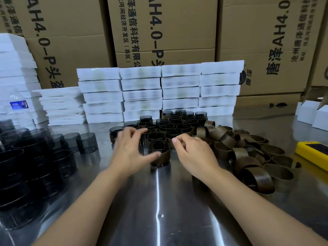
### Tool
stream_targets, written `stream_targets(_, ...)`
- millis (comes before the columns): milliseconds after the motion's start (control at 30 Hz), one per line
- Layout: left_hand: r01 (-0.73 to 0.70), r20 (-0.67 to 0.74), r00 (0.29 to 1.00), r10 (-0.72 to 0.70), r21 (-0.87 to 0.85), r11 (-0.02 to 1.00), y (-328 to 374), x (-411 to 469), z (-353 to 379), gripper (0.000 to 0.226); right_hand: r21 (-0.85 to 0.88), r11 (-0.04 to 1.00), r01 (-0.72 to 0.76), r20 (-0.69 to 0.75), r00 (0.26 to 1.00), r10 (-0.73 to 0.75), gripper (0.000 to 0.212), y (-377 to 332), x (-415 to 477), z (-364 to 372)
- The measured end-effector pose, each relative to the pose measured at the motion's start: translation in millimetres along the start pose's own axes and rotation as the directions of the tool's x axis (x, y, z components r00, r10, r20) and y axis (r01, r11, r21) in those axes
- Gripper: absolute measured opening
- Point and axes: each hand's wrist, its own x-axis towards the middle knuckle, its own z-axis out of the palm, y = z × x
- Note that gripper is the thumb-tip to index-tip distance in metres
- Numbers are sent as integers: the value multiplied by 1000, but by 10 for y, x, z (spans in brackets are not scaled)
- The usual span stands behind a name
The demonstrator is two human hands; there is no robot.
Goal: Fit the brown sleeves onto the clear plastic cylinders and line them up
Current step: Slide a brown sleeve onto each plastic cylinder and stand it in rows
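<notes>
Hands: your left hand (131,150) is motion-blurred. Its fingers are spread and unclenched, and the thumb rests against the brown band of the front sleeved cylinder (159,155). It touches that piece but does not grasp it. Your right hand (193,153) hovers just beside the same piece with its fingers loosely curled, and nothing shows between them.

Position of work: the front sleeved cylinder stands upright on the steel table (159,201), at the near edge of the finished group (170,126). I cannot tell whether it touches its neighbours.

Done: the finished group stands packed in close rows in front of the white boxes (142,93). Every piece I can make out there wears its brown band. The rows look orderly toward the back and looser along the near and left edges, where the blur hides detail.

Outstanding: a large heap of loose brown sleeves (248,157) lies to your right, many of them flattened or on edge. To your left, tall stacks of bare clear cylinders (26,166) wait, and a few single cylinders (87,142) sit nearer the centre.

Assessment: judging by both stocks, well under half of the job is complete. The front piece needs seating into line before you take the next sleeve.
</notes>
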Motion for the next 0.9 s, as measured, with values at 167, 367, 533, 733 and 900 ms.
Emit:
stream_targets(167,416,-261,900,-350,270,868,-232,114,-320,68,-42,999,22,12,1000,-21,35,10,-9,20)
stream_targets(367,584,33,725,-688,500,639,-451,83,-356,80,-45,997,58,10,998,-57,42,7,-8,27)
stream_targets(533,618,-19,704,-710,509,600,-511,98,-386,78,-47,996,78,-11,997,-78,43,14,-2,23)
stream_targets(733,569,0,742,-670,530,629,-433,94,-377,71,-56,994,95,-28,995,-97,44,22,-3,41)
stream_targets(900,446,56,839,-541,500,743,-358,83,-324,65,-68,993,93,-33,995,-95,42,41,7,55)
